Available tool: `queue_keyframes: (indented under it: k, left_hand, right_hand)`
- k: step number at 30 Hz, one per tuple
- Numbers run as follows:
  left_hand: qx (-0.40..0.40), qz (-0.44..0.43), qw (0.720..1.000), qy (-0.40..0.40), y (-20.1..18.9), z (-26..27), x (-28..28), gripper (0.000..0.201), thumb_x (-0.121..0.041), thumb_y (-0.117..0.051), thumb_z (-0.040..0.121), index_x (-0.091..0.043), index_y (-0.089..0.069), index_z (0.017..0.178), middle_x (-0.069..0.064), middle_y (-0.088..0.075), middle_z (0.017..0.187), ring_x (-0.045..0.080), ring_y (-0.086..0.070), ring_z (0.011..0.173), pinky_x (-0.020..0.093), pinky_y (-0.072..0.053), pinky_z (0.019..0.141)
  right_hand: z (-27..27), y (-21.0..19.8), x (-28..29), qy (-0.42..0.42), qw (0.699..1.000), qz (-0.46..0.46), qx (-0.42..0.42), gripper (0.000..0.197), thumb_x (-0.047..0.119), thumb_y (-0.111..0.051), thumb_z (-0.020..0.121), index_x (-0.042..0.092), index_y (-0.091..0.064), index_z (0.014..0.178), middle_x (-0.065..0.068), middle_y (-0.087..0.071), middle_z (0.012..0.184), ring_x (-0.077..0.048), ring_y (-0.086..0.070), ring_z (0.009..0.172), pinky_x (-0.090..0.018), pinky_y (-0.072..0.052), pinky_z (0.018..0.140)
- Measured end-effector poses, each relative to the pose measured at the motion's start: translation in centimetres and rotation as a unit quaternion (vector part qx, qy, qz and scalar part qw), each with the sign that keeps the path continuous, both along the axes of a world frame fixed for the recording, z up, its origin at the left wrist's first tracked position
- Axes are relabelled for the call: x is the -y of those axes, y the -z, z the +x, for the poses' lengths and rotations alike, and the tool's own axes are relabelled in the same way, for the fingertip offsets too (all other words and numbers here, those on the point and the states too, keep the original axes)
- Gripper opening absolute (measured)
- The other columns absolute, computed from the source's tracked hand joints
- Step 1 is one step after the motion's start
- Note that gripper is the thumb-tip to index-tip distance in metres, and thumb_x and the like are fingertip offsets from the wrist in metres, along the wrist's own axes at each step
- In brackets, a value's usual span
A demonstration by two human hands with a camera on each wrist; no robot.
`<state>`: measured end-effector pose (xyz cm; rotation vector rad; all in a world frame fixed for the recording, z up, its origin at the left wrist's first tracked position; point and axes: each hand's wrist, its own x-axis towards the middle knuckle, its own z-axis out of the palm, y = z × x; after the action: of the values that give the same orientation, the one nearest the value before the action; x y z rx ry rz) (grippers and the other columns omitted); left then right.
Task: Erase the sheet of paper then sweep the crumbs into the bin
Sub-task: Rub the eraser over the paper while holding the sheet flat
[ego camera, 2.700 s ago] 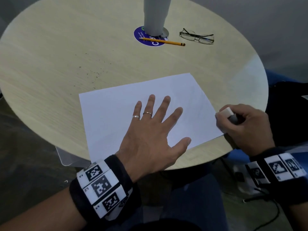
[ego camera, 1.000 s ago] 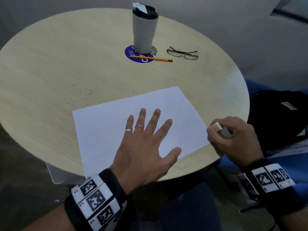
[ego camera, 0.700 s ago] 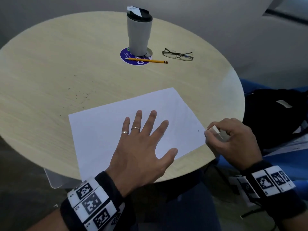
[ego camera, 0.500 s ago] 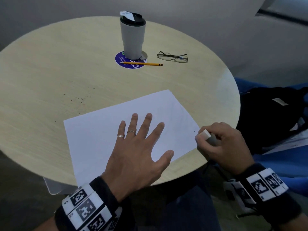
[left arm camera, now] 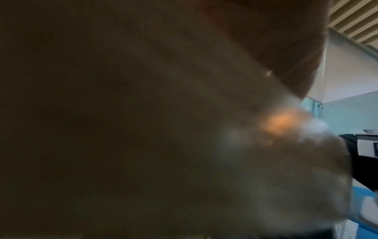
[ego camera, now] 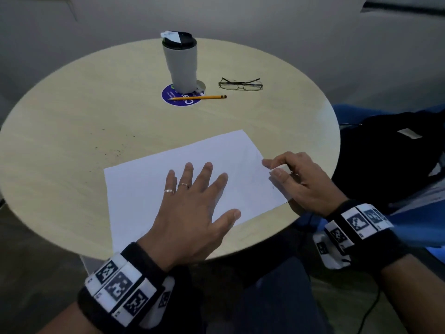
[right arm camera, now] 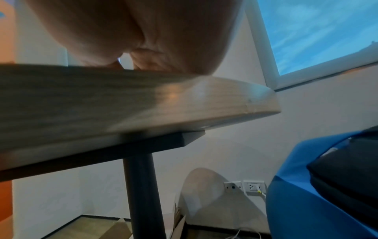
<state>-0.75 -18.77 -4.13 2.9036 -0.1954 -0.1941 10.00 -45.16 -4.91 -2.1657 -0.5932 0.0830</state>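
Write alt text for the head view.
A left hand presses flat on a white sheet of paper on a round table while the right hand pinches an eraser at its right edge. Beyond: tumbler, pencil, glasses.

A sheet of paper (ego camera: 192, 169) lies at the bench's (ego camera: 60, 131) near edge; behind it, a tumbler (ego camera: 180, 63), with a pencil (ego camera: 198, 97) in front and glasses (ego camera: 240, 84) to its right.
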Motion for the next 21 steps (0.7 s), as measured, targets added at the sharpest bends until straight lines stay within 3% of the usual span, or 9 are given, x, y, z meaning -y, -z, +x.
queue_keyframes:
  k: [1, 3, 6, 9, 12, 16, 19, 21]
  left_hand:
    - [-0.002, 0.009, 1.0, -0.005, -0.4, 0.0, 0.2, 0.074, -0.074, -0.02, 0.101, -0.039, -0.007, 0.165, -0.005, 0.008, 0.176, 0.029, 0.014, 0.161, 0.056, 0.01, 0.127]
    - [-0.004, 0.033, 0.999, -0.011, -1.0, 0.0, 1.1, 0.072, -0.064, -0.024, 0.104, -0.028, -0.011, 0.165, 0.002, 0.004, 0.176, 0.034, 0.008, 0.161, 0.058, 0.009, 0.127]
    - [-0.014, 0.058, 0.998, -0.012, -1.8, 0.3, 3.5, 0.076, -0.056, -0.029, 0.105, -0.012, -0.009, 0.164, 0.013, 0.005, 0.175, 0.038, 0.006, 0.161, 0.06, 0.005, 0.127]
    - [-0.051, 0.072, 0.996, -0.008, -2.1, 1.3, 6.7, 0.091, -0.066, -0.024, 0.104, -0.005, 0.002, 0.165, 0.018, 0.013, 0.173, 0.039, 0.011, 0.16, 0.061, 0.006, 0.127]
    - [-0.077, 0.075, 0.994, -0.01, -2.0, 2.9, 10.1, 0.107, -0.08, -0.02, 0.098, -0.003, 0.011, 0.164, 0.019, 0.02, 0.172, 0.039, 0.017, 0.159, 0.063, 0.009, 0.125]
    - [-0.122, 0.065, 0.99, 0.02, -1.4, 3.7, 13.6, 0.117, -0.089, -0.017, 0.09, -0.006, 0.026, 0.16, 0.015, 0.031, 0.168, 0.036, 0.03, 0.155, 0.059, 0.017, 0.125]
    - [-0.118, 0.078, 0.988, 0.066, -0.3, 3.0, 14.0, 0.116, -0.09, -0.019, 0.09, -0.01, 0.029, 0.16, 0.013, 0.037, 0.166, 0.037, 0.037, 0.152, 0.058, 0.015, 0.126]
    - [-0.107, 0.092, 0.985, 0.096, 0.0, 2.6, 13.3, 0.112, -0.088, -0.017, 0.091, -0.012, 0.028, 0.16, 0.011, 0.036, 0.167, 0.035, 0.035, 0.153, 0.057, 0.012, 0.127]
  right_hand:
    - [0.1, 0.2, 0.3, 0.008, 1.0, 0.01, -0.007, 0.008, 0.021, -0.058, 0.108, 0.016, -0.064, 0.106, 0.004, -0.073, 0.126, 0.003, -0.069, 0.118, -0.028, -0.06, 0.092]
    - [0.4, 0.5, 0.7, 0.023, 0.998, 0.037, -0.036, 0.009, 0.026, -0.059, 0.108, 0.021, -0.064, 0.104, 0.009, -0.076, 0.122, -0.011, -0.075, 0.109, -0.042, -0.061, 0.094]
    - [1.0, 0.8, 0.9, 0.026, 0.993, 0.085, -0.08, 0.014, 0.037, -0.056, 0.109, 0.028, -0.063, 0.1, 0.002, -0.079, 0.121, -0.021, -0.075, 0.113, -0.06, -0.057, 0.099]
    - [1.2, 0.6, 0.9, 0.016, 0.992, 0.092, -0.083, 0.016, 0.026, -0.053, 0.112, 0.02, -0.061, 0.099, -0.009, -0.08, 0.115, -0.014, -0.073, 0.119, -0.058, -0.054, 0.103]
    - [1.3, 0.7, 1.1, 0.009, 0.993, 0.085, -0.076, 0.016, 0.026, -0.052, 0.112, 0.018, -0.061, 0.101, -0.013, -0.079, 0.112, -0.009, -0.072, 0.119, -0.056, -0.054, 0.104]
    - [1.3, 0.8, 1.3, 0.023, 0.993, 0.094, -0.071, 0.01, 0.021, -0.057, 0.111, 0.019, -0.065, 0.105, 0.005, -0.08, 0.116, -0.024, -0.074, 0.113, -0.047, -0.057, 0.101]
    - [1.1, 0.7, 1.1, 0.025, 0.993, 0.089, -0.079, 0.011, 0.029, -0.058, 0.11, 0.022, -0.065, 0.105, 0.013, -0.078, 0.121, -0.041, -0.073, 0.106, -0.062, -0.058, 0.093]
    - [0.9, 0.5, 1.1, 0.023, 0.995, 0.078, -0.065, 0.013, 0.036, -0.058, 0.106, 0.025, -0.065, 0.104, 0.014, -0.078, 0.121, -0.033, -0.075, 0.105, -0.063, -0.058, 0.091]
